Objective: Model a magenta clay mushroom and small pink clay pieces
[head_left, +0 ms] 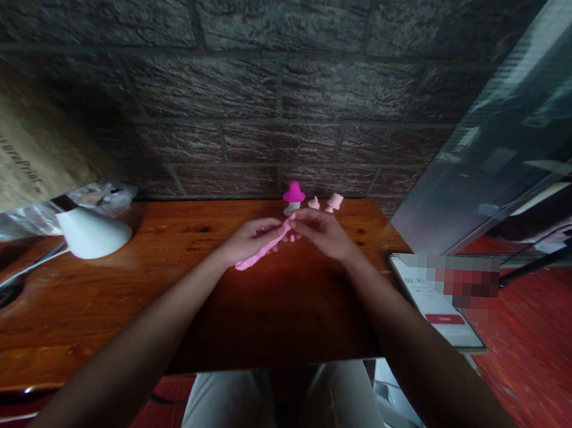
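A long strip of pink modelling clay (255,258) hangs slantwise across my left hand (254,236), whose fingers are closed on it. At the strip's upper end, my right hand (321,230) pinches the same clay between thumb and fingers. Just beyond my hands stands a magenta-capped mushroom figure (294,193) with a pale stem. To its right are a small pale pink piece (314,203) and a taller pale pink piece (334,201). A few small pink bits (293,238) show between my hands; whether they lie on the table is unclear.
The wooden table (164,297) meets a dark brick wall (225,94). At left stand a white lamp base (94,231), a printed tan shade (23,146) and crumpled clear plastic (107,196). A phone (435,307) lies by the right edge, near a translucent panel (484,142).
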Demonstrator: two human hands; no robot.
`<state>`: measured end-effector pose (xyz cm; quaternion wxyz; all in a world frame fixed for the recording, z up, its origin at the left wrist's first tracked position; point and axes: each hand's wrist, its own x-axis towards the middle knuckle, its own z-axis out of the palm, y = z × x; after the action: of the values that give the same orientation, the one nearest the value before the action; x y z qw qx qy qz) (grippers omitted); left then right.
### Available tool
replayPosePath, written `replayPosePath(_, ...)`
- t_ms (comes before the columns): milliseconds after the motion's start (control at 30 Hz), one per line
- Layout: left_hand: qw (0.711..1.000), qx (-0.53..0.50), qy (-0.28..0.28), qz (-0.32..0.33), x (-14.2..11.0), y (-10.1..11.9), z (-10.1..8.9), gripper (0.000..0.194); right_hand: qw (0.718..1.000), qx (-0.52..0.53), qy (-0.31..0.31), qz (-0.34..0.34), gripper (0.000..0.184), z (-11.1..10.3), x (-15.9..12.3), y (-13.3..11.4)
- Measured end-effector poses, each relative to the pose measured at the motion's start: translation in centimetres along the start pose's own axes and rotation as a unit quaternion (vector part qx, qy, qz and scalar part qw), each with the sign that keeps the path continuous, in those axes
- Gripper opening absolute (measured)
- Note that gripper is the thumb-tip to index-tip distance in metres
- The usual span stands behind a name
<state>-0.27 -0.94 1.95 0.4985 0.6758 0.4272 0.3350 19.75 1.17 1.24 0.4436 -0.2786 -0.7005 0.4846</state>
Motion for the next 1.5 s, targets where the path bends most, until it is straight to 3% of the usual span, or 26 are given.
replayPosePath(267, 0.999, 0.005, -0.040, 0.025, 0.1, -0.5, -0.6, 0.033, 0.999, 0.003, -0.025, 0.028, 0.021, 0.2, -0.2, -1.0)
replayPosePath(533, 0.995, -0.049, -0.037, 0.079, 0.6, -1.3, -0.2, 0.032, 1.000, 0.005, -0.009, -0.020, 0.025, 0.0, 0.1, 0.5)
replayPosePath(1000, 0.986, 0.021, 0.057, 0.155, 0.8, -1.6, 0.2, 0.030, 0.999, -0.014, 0.020, -0.043, 0.027, 0.4, 0.2, 0.9)
replayPosePath(1100, 0.973, 0.089, 0.095, 0.191, 0.8, -1.7, 0.2, 0.028, 0.999, -0.016, 0.023, -0.044, 0.031, 0.3, 0.2, 1.0)
replayPosePath(1300, 0.917, 0.258, 0.173, 0.250, 0.3, -1.8, 0.3, 0.023, 0.998, -0.036, 0.027, -0.033, 0.026, 0.4, 0.1, 0.5)
replayPosePath(1400, 0.904, 0.277, 0.180, 0.270, 0.1, -1.7, 0.3, 0.024, 0.999, -0.028, 0.024, -0.011, 0.027, 0.4, 0.1, 0.1)
replayPosePath(1500, 0.913, 0.246, 0.182, 0.269, 0.2, -1.5, 0.3, 0.025, 1.000, 0.011, 0.026, 0.011, 0.029, 0.4, 0.1, -0.2)
